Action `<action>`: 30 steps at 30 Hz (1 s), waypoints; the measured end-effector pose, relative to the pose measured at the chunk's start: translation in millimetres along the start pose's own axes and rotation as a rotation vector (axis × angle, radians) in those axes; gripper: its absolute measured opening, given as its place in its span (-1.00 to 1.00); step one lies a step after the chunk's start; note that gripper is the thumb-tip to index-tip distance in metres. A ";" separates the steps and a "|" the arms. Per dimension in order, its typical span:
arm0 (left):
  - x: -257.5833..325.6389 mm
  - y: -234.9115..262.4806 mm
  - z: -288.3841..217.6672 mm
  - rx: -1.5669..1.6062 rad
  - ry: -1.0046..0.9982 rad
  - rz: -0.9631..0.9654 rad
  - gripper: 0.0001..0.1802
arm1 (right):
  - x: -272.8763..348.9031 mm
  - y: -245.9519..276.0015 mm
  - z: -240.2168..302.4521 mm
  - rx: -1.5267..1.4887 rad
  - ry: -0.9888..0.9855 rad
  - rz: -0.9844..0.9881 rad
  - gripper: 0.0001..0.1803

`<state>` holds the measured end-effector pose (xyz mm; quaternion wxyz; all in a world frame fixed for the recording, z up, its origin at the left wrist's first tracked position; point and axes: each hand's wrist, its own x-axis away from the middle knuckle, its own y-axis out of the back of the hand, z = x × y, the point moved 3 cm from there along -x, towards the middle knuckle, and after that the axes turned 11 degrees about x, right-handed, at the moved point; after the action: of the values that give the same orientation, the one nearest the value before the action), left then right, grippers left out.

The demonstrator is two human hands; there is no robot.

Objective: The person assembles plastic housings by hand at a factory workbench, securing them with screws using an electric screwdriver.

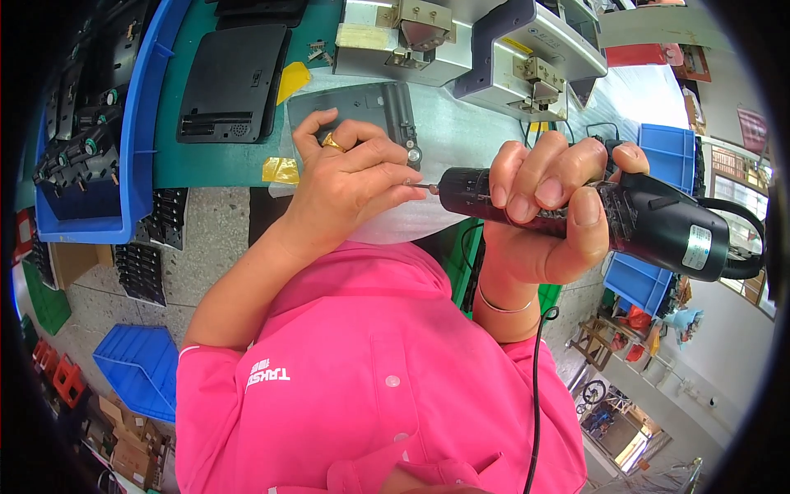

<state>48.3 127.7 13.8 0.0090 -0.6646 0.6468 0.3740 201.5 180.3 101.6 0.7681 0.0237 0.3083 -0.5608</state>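
My right hand (547,214) is wrapped round a black electric screwdriver (671,218), held level with its nose pointing left. A thin metal bit (426,187) sticks out of the nose. The thumb and forefinger of my left hand (341,177) pinch the bit's tip; whether a small screw sits between them is hidden. Beneath the left hand, a dark flat plastic housing (354,103) lies on a whitish foam sheet (448,123), partly covered by the fingers. Another black housing (234,78), with an open slot and a round grille, rests to the left on the green mat (197,169).
A blue bin (136,165) of black parts with small motors stands at the left. Two grey metal machines (403,62) (535,74) occupy the far side. Yellow tape pieces (281,170) lie near the mat's edge. A black cable (536,395) hangs beside my right arm.
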 end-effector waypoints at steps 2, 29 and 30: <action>1.2 -1.2 0.8 -0.033 -0.014 -0.014 -0.80 | 0.9 -1.4 0.6 0.013 0.006 -0.005 -0.47; 6.3 -2.6 11.8 -0.245 0.023 0.065 -0.62 | 0.6 5.4 -28.9 0.261 0.070 -0.020 -0.52; 6.3 -2.5 11.8 -0.243 0.025 0.065 -0.62 | 0.9 5.6 -29.8 0.262 0.068 -0.019 -0.52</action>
<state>44.0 128.6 0.9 -0.0919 -0.6442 0.6178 0.4414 193.3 192.9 75.3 0.7421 0.1399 0.2584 -0.6025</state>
